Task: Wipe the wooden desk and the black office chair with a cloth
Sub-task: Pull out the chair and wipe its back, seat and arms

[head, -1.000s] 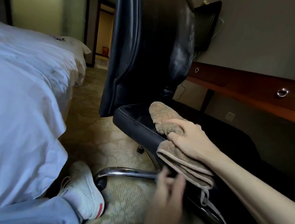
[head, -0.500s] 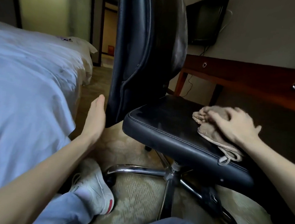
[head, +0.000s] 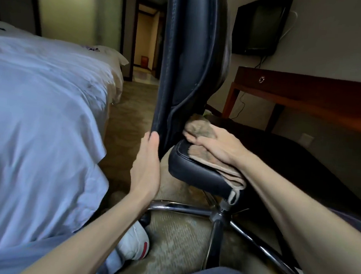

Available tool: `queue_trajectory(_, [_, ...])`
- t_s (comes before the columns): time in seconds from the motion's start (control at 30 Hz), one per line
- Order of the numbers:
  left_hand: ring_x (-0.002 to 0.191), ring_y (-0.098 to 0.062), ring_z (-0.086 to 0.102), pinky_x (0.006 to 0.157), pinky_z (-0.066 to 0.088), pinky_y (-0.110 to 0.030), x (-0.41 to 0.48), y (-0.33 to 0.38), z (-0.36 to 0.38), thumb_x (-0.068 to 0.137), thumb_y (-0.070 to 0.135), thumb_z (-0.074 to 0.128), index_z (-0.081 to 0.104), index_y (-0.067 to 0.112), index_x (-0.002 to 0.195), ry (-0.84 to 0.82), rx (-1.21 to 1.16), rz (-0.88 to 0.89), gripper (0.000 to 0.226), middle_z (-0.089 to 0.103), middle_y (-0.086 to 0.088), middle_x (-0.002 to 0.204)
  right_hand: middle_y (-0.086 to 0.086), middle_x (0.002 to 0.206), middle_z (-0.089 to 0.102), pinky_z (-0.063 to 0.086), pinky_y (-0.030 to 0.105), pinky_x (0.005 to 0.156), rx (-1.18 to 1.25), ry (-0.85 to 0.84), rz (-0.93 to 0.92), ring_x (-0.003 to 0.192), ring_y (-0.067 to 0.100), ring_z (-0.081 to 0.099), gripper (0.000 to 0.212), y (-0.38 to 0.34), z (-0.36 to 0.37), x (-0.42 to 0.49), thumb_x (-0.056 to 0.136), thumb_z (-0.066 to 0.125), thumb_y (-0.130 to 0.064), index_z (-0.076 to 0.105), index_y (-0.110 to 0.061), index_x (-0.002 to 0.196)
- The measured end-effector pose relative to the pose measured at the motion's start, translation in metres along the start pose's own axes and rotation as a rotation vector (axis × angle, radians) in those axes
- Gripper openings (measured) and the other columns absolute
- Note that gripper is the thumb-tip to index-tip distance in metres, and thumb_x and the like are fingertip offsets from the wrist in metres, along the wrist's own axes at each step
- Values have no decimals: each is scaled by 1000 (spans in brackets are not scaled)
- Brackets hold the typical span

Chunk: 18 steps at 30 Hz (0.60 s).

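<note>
Two hands work on the black office chair [head: 188,51]. The left hand [head: 147,166] lies flat with straight fingers against the near edge of the backrest and grips nothing. The right hand [head: 217,149] presses the tan cloth [head: 199,128] with flattened fingers onto the seat [head: 196,174], at the left corner where the seat meets the backrest.

The chair probably swivels on its chrome base [head: 218,217], so a hard push could turn it away, and a flat palm might slide off the edge. The cloth's tail and loop hang over the seat's near edge, so a quick stroke could drag the cloth off. The wooden desk [head: 308,97] stands far right, well apart from both hands.

No writing is readable. The white shoe [head: 132,244] shows only a red mark.
</note>
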<state>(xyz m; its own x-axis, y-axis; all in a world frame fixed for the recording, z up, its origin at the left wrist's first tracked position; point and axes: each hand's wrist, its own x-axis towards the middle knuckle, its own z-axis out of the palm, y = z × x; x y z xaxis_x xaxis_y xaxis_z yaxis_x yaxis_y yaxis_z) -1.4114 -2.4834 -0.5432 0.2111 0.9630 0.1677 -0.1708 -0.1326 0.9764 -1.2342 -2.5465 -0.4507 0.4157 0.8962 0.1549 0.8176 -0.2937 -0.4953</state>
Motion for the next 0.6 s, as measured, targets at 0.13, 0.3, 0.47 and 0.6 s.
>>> queue_trajectory(0.13, [151, -9, 32, 126, 22, -46, -26, -6, 2, 82, 86, 26, 29, 41, 160, -85, 50, 142, 90, 38, 15, 162, -7, 119, 71, 50, 40, 89, -129, 161, -102, 109, 30, 66, 60, -16, 18, -23, 76, 54, -76, 55, -45, 128])
queue_trajectory(0.3, [154, 4, 4, 129, 1, -41, -54, -8, 26, 91, 68, 22, 13, 25, 164, 31, 184, 345, 86, 17, 7, 170, -12, 89, 73, 56, 37, 83, -133, 82, -181, 88, 16, 68, 36, -20, -13, -59, 67, 67, -54, 63, -41, 100])
queue_trajectory(0.47, [150, 13, -11, 127, -11, -32, -53, -11, 25, 93, 65, 20, 8, 25, 164, 31, 251, 373, 82, 8, 10, 171, -11, 79, 75, 56, 33, 73, 76, -14, -237, 71, 4, 68, 39, -16, -43, -72, 59, 62, -47, 74, -34, 93])
queue_trajectory(0.6, [123, 39, -22, 129, -7, -36, -49, -8, 21, 88, 73, 20, 6, 34, 164, -15, 194, 259, 87, 8, 24, 166, -17, 94, 74, 57, 38, 85, 81, 348, -84, 92, 15, 69, 59, -4, -38, -52, 58, 55, -62, 68, -41, 111])
